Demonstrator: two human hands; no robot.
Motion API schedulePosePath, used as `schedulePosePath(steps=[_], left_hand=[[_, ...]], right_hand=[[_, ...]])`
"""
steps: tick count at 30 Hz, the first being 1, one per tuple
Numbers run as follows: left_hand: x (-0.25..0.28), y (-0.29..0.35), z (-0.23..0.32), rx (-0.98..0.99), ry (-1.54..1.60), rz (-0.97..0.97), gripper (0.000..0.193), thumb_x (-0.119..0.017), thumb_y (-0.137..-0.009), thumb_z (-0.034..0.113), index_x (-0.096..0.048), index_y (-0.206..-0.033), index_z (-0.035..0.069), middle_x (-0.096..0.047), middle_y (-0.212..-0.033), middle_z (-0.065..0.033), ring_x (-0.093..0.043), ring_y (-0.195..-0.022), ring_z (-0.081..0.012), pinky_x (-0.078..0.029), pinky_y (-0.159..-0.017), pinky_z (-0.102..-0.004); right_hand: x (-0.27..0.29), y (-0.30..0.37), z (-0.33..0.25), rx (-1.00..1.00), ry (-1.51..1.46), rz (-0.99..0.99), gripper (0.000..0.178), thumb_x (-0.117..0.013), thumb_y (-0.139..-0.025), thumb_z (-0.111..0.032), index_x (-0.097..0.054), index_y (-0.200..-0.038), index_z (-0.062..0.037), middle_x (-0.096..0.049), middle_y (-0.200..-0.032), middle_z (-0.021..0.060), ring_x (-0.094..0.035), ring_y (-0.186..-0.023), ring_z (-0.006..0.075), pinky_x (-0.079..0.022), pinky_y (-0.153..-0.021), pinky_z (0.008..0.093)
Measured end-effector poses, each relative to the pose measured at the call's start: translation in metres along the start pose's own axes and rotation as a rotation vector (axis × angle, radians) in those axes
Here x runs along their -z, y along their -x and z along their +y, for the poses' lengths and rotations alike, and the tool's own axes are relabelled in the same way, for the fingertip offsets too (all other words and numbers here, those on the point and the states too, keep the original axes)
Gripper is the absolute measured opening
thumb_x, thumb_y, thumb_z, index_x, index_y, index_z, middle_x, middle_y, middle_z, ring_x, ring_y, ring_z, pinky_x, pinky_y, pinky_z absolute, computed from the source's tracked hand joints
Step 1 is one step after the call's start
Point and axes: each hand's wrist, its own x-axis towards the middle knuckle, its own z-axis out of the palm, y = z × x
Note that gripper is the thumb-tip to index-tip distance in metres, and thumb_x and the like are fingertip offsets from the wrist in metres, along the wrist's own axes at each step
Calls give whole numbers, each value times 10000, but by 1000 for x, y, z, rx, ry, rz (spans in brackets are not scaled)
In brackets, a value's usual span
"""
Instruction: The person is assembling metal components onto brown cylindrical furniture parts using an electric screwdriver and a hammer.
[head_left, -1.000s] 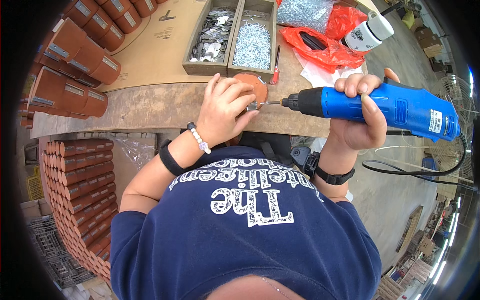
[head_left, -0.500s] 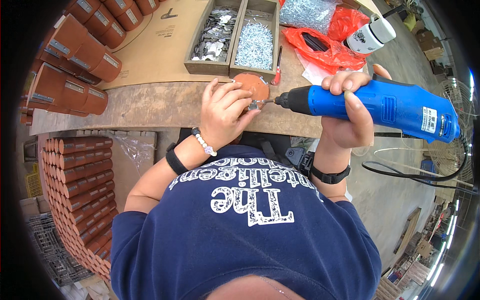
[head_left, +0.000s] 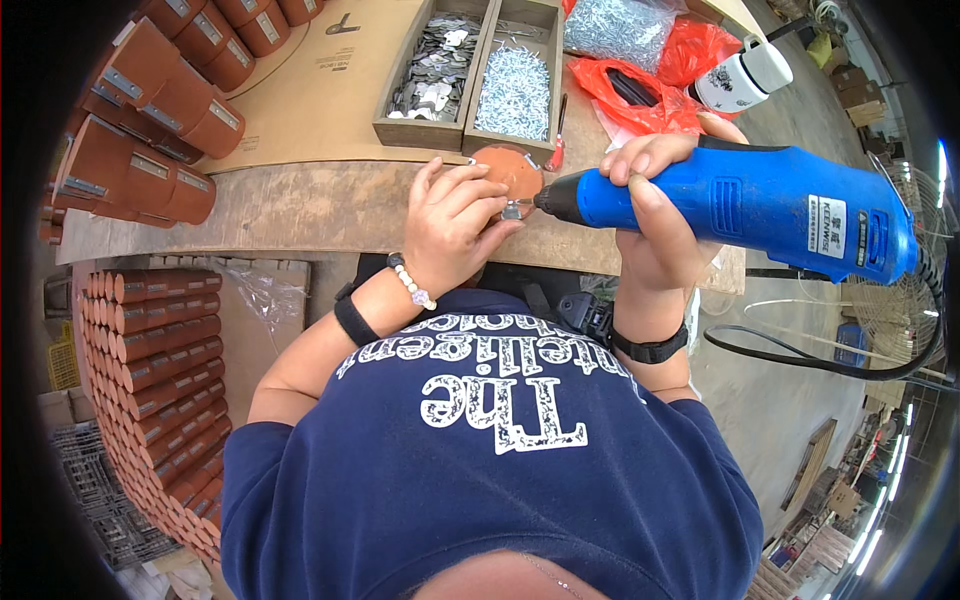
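My right hand (head_left: 660, 200) is wrapped round a blue electric screwdriver (head_left: 760, 205), held level with its black nose pointing left. The driver's tip meets a small metal clip (head_left: 516, 210) at the near edge of a round terracotta-coloured piece (head_left: 512, 172) on the table. My left hand (head_left: 455, 215) grips that piece from its left side, thumb and fingers closed near the clip. Small metal fittings also show on the piece's far edge. Its underside and what my left fingertips press on are partly hidden.
Beyond the piece, one wooden box (head_left: 420, 133) holds flat metal clips and another (head_left: 510, 145) holds screws. A red-handled tool (head_left: 557, 156), red plastic bag (head_left: 660, 112) and white bottle (head_left: 735, 82) lie to the right. Brown cylinders (head_left: 150, 180) stand left; more are stacked below (head_left: 165, 350).
My right hand and the screwdriver have moved left, bringing the driver's nose close against the clip and the round piece. My left hand has barely moved.
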Motion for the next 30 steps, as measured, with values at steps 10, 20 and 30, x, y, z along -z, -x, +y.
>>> schedulePosePath(steps=[10,20,30], left_hand=[[-2,1,-1,-3,8,28,217,-711,-562,194,-565,-692,101,-581,-824,6,-522,-916,-190,-316,-866,-443],[-2,-2,-2,-27,52,46,216,-714,-548,165,-555,-673,88,-582,-815,-8,-529,-892,-211,-382,-793,-384],[-7,2,-4,-10,113,81,213,-714,-545,143,-548,-663,83,-585,-807,-11,-537,-890,-218,-417,-702,-334]], right_hand=[[-6,0,2,-30,29,-28,578,-549,-654,22,-274,-1161,-18,-500,-740,93,-508,-650,207,-441,-624,361],[-15,-7,6,-13,113,-194,537,-556,-623,90,-300,-1087,3,-494,-716,78,-512,-653,180,-445,-642,332],[-18,-15,12,-60,169,-240,479,-537,-641,79,-327,-1061,-17,-499,-717,76,-521,-656,173,-437,-632,315]])
